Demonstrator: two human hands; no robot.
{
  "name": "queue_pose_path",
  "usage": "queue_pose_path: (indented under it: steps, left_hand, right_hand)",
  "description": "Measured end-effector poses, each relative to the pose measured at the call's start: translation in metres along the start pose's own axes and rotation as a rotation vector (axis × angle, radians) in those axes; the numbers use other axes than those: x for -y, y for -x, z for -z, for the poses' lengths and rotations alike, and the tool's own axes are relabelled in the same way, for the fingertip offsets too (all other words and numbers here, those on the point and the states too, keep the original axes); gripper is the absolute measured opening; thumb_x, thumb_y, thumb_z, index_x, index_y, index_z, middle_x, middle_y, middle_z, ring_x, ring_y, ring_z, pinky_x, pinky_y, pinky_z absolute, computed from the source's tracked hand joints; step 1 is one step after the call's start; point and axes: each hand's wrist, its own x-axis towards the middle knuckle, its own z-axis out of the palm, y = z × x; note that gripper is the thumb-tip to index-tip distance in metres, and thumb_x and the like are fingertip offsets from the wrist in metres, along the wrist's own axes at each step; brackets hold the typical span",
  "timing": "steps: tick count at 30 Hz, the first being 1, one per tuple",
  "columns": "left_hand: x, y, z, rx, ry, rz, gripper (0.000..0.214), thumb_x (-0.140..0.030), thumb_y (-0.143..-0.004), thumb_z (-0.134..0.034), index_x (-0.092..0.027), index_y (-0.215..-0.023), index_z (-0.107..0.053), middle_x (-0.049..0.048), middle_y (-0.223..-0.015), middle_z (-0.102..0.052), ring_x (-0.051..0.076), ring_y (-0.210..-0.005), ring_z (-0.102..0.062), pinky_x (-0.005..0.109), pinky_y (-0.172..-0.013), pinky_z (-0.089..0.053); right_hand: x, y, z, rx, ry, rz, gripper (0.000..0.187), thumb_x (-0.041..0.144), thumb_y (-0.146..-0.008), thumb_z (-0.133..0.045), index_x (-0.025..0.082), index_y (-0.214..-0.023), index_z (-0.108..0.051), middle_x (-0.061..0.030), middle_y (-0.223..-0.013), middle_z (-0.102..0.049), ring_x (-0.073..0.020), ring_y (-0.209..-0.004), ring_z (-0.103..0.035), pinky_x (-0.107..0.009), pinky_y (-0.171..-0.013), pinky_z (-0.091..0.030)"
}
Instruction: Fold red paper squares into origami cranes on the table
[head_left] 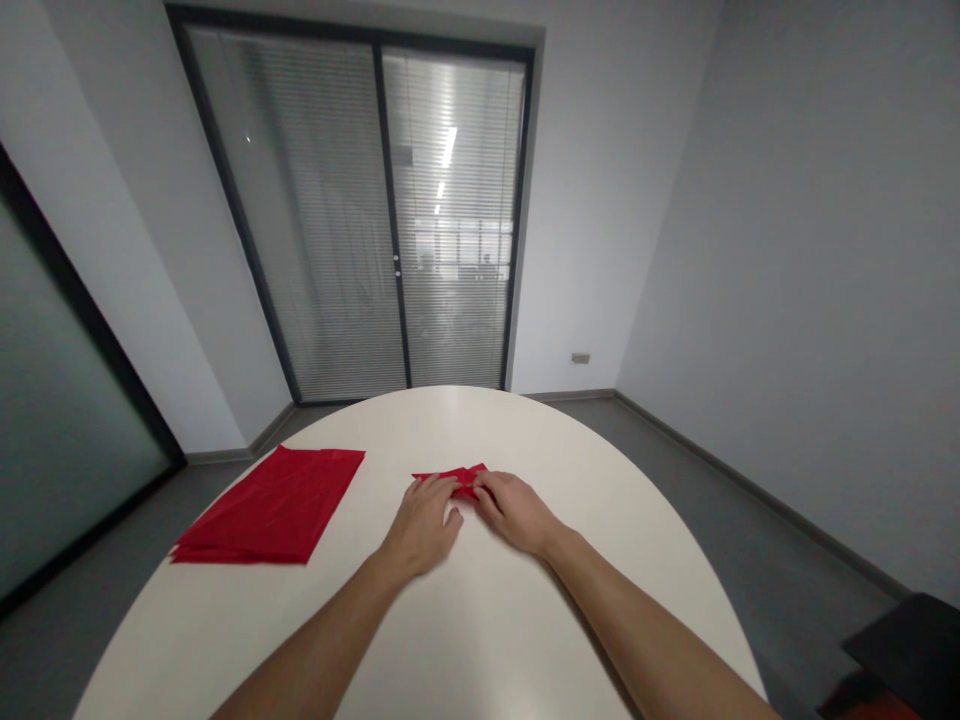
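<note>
A small folded piece of red paper [456, 475] lies on the white round table [465, 620], just past my fingers. My left hand [424, 523] rests palm down on its near left part, fingers stretched over it. My right hand [516, 510] lies beside it, fingers pressing flat on the paper's right part. Most of the folded piece is hidden under both hands; only its far edge shows.
A stack of flat red paper sheets [276, 506] lies on the table's left side. Beyond the table stand glass doors with blinds [375, 220]. A dark object [911, 645] sits at the lower right, off the table.
</note>
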Motion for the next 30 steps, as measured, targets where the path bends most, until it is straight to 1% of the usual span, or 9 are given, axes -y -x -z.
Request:
queue_pose_path:
  steps: [4,11,13,15,18,21,26,28,30]
  left_hand:
    - [-0.001,0.000,0.001,-0.040,-0.019,0.014,0.036,-0.018,-0.086,-0.057,-0.020,-0.121,-0.065,0.0080,-0.125,-0.070,0.025,-0.119,-0.061,0.046,-0.115,-0.034]
    - [0.003,-0.003,0.004,-0.044,-0.050,0.077,0.025,-0.016,-0.095,-0.048,-0.022,-0.105,-0.069,0.0055,-0.108,-0.076,0.022,-0.103,-0.067,0.046,-0.113,-0.035]
    - [0.005,-0.004,0.004,-0.057,-0.073,0.072,0.025,-0.017,-0.097,-0.046,-0.022,-0.103,-0.069,0.0046,-0.102,-0.076,0.022,-0.099,-0.068,0.045,-0.112,-0.037]
    - [0.007,-0.005,0.004,-0.084,-0.086,0.066,0.025,-0.018,-0.098,-0.045,-0.022,-0.103,-0.069,0.0043,-0.099,-0.076,0.022,-0.096,-0.068,0.044,-0.111,-0.038]
    - [0.008,-0.005,0.003,-0.141,-0.092,0.042,0.025,-0.019,-0.099,-0.044,-0.022,-0.106,-0.068,0.0048,-0.101,-0.076,0.022,-0.097,-0.068,0.043,-0.109,-0.040]
    - [0.007,-0.005,0.004,-0.208,-0.100,0.005,0.025,-0.021,-0.100,-0.043,-0.021,-0.109,-0.067,0.0057,-0.108,-0.076,0.022,-0.099,-0.068,0.042,-0.108,-0.041]
    - [0.002,-0.004,0.009,-0.306,-0.105,-0.016,0.028,-0.025,-0.102,-0.042,-0.020,-0.120,-0.063,0.0078,-0.117,-0.073,0.024,-0.103,-0.066,0.043,-0.107,-0.041]
    - [0.001,-0.003,0.010,-0.328,-0.107,-0.019,0.031,-0.026,-0.103,-0.041,-0.019,-0.126,-0.060,0.0089,-0.123,-0.071,0.024,-0.110,-0.064,0.045,-0.112,-0.037]
    - [0.000,-0.003,0.009,-0.357,-0.121,-0.022,0.037,-0.026,-0.102,-0.041,-0.018,-0.136,-0.054,0.0104,-0.133,-0.065,0.025,-0.123,-0.058,0.047,-0.119,-0.029]
  right_hand:
    - [-0.003,0.001,-0.002,-0.007,-0.047,-0.047,0.030,0.035,-0.107,-0.029,0.021,-0.105,-0.056,-0.0077,-0.099,-0.069,-0.0203,-0.091,-0.063,-0.031,-0.082,-0.044]
    - [0.003,0.004,0.003,0.022,-0.083,-0.122,0.035,0.042,-0.108,-0.025,0.023,-0.107,-0.054,-0.0050,-0.094,-0.070,-0.0200,-0.083,-0.064,-0.030,-0.075,-0.042]
    - [0.005,0.004,0.006,0.033,-0.111,-0.139,0.034,0.045,-0.107,-0.029,0.024,-0.112,-0.055,-0.0050,-0.098,-0.071,-0.0203,-0.086,-0.065,-0.030,-0.075,-0.042]
    - [0.006,0.005,0.007,0.040,-0.112,-0.141,0.030,0.046,-0.103,-0.043,0.024,-0.118,-0.056,-0.0050,-0.102,-0.072,-0.0210,-0.087,-0.065,-0.029,-0.075,-0.042]
    - [0.005,0.004,0.005,0.029,-0.059,-0.151,0.028,0.043,-0.096,-0.054,0.024,-0.116,-0.060,-0.0047,-0.096,-0.073,-0.0216,-0.083,-0.065,-0.029,-0.072,-0.041]
    - [0.003,0.002,0.003,-0.027,-0.054,-0.172,0.022,0.039,-0.098,-0.049,0.023,-0.105,-0.063,-0.0040,-0.089,-0.072,-0.0204,-0.078,-0.064,-0.028,-0.069,-0.040]
    - [0.000,0.000,-0.001,-0.135,-0.208,-0.184,0.021,0.037,-0.099,-0.048,0.022,-0.096,-0.063,-0.0019,-0.084,-0.071,-0.0182,-0.071,-0.061,-0.028,-0.067,-0.041]
    - [-0.001,-0.001,-0.003,-0.169,-0.302,-0.178,0.022,0.038,-0.099,-0.049,0.021,-0.095,-0.063,-0.0018,-0.085,-0.071,-0.0179,-0.073,-0.061,-0.028,-0.069,-0.043]
    - [-0.002,-0.002,-0.006,-0.202,-0.413,-0.165,0.024,0.039,-0.098,-0.050,0.020,-0.097,-0.063,-0.0025,-0.089,-0.072,-0.0185,-0.078,-0.062,-0.029,-0.074,-0.046]
